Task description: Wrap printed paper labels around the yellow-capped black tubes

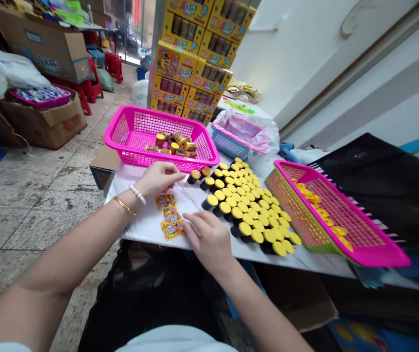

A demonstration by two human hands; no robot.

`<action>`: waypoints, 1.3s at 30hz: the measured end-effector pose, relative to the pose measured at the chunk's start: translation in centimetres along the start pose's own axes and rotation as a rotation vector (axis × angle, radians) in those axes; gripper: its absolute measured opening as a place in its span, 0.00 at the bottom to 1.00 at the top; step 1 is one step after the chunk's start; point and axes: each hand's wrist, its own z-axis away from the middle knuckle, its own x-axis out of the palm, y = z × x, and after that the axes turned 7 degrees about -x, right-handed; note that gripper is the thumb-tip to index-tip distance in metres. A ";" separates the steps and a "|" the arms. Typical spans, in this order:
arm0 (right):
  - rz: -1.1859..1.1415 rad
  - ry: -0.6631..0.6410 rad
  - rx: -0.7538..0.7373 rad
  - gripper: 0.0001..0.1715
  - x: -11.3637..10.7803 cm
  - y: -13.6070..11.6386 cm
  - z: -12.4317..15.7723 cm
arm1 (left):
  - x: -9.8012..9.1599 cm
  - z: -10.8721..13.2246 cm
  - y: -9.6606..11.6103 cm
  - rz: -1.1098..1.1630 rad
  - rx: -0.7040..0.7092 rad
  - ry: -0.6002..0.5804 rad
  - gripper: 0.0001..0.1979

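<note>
My left hand (159,177) rests on the white table (146,226) near its far-left part, fingers curled together in a pinch on something small I cannot make out. My right hand (209,236) lies at the table's near edge, fingers bent down on a clear strip beside a short row of orange printed stickers (168,215). Just right of both hands stand several small black bottles with yellow caps (248,205), packed in rows. A pink basket (136,128) behind my left hand holds several labelled bottles (174,143).
A tilted pink and green basket (356,230) with yellow caps sits at right. A blue basket lined with a plastic bag (244,132) stands behind the bottles. Stacked yellow cartons (190,58), cardboard boxes (44,120) and red stools (94,83) stand on the floor.
</note>
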 end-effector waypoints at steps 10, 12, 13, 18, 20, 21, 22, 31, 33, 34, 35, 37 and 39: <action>-0.156 -0.240 0.268 0.05 2.7 0.6 -3.3 | -0.1 2.8 1.3 -0.014 0.224 0.372 0.11; -0.176 -0.268 0.270 0.04 3.2 0.8 -3.8 | 0.1 5.3 1.3 0.052 0.202 0.428 0.11; -0.198 -0.240 0.269 0.04 3.3 0.9 -3.8 | 0.3 6.7 1.1 0.068 0.185 0.460 0.11; -0.291 0.169 0.153 0.08 3.4 0.1 -2.5 | 1.5 12.2 -0.6 0.076 0.001 0.536 0.16; -0.283 0.245 0.049 0.10 3.1 -1.1 -1.9 | 2.0 13.4 -1.0 0.042 -0.083 0.485 0.18; -0.271 0.240 0.003 0.10 3.0 -1.7 -1.7 | 2.2 13.8 -1.1 0.042 -0.095 0.472 0.19; -0.261 0.224 -0.016 0.10 2.8 -2.3 -1.5 | 2.3 14.0 -1.2 0.047 -0.092 0.471 0.18; -0.886 0.271 0.484 0.20 0.2 -4.6 1.8 | 4.8 15.5 -2.3 -0.240 0.289 0.562 0.06; -1.042 0.266 0.553 0.17 -0.1 -4.8 2.4 | 6.1 16.2 -2.0 -0.312 0.264 0.452 0.06; -1.085 0.270 0.584 0.17 -0.2 -4.8 2.7 | 6.7 16.5 -1.9 -0.305 0.231 0.414 0.08; -1.107 0.279 0.620 0.17 -0.3 -4.8 2.9 | 7.3 16.7 -1.8 -0.283 0.201 0.404 0.10; -1.146 0.282 0.687 0.16 -0.3 -4.6 3.2 | 8.0 16.9 -1.7 -0.209 0.150 0.417 0.09; -1.166 0.252 0.733 0.17 -0.2 -4.4 3.4 | 8.2 17.1 -1.8 -0.072 0.090 0.495 0.07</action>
